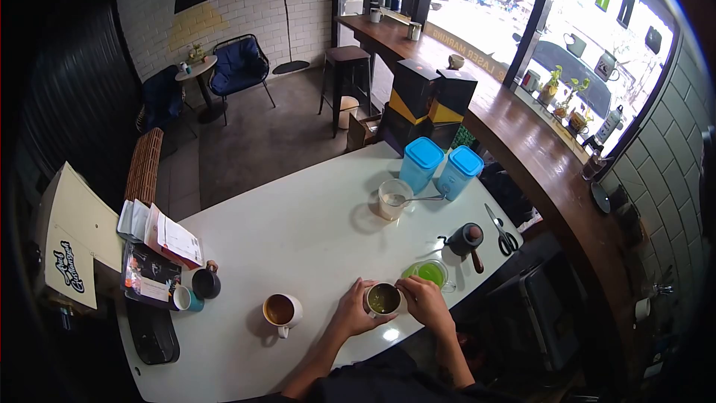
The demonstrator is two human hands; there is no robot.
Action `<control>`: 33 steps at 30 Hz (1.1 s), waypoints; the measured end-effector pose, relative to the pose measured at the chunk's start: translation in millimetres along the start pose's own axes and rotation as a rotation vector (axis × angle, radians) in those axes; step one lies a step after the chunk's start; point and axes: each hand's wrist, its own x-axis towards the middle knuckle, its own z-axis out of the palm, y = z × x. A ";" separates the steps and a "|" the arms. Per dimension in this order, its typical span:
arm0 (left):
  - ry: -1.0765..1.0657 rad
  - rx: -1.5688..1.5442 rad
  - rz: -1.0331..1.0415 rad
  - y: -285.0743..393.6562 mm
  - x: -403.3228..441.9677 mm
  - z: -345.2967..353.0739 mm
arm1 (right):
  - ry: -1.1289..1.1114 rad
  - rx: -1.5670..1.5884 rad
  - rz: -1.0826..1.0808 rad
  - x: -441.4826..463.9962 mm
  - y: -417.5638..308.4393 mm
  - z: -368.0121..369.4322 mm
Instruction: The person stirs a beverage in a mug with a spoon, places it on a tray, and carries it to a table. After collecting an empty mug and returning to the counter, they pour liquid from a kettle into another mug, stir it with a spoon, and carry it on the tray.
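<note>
My left hand [353, 309] is wrapped around the side of a cup [384, 299] with dark inner walls and greenish contents at its bottom. At the cup's right rim, my right hand [424, 300] has its fingers closed together; what they pinch, if anything, is hidden. Just beyond the right hand stands a clear glass cup [431, 273] of bright green liquid. To the left, apart from both hands, a white mug [283, 310] holds a brown drink. A dark pot with a wooden handle [467, 237] stands farther right.
On the white table [246, 254] are a clear tub with a spoon [393, 201], two blue-lidded containers [422, 157] and scissors [505, 237]. Small cups [188, 298], papers [171, 236] and a black tray [153, 336] line the left side. A wooden counter [514, 145] runs along the window.
</note>
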 end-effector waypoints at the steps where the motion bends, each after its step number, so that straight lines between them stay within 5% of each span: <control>1: 0.005 0.019 0.002 -0.3 -0.3 0.3 | -0.001 -0.001 -0.002 -0.6 2.5 0.3; 15: 0.021 0.007 0.065 -2.2 1.5 0.6 | -0.138 0.072 0.016 -5.5 3.8 8.5; 33: 0.028 0.079 0.094 -7.5 0.4 3.3 | -0.046 0.039 0.012 -7.6 7.2 0.5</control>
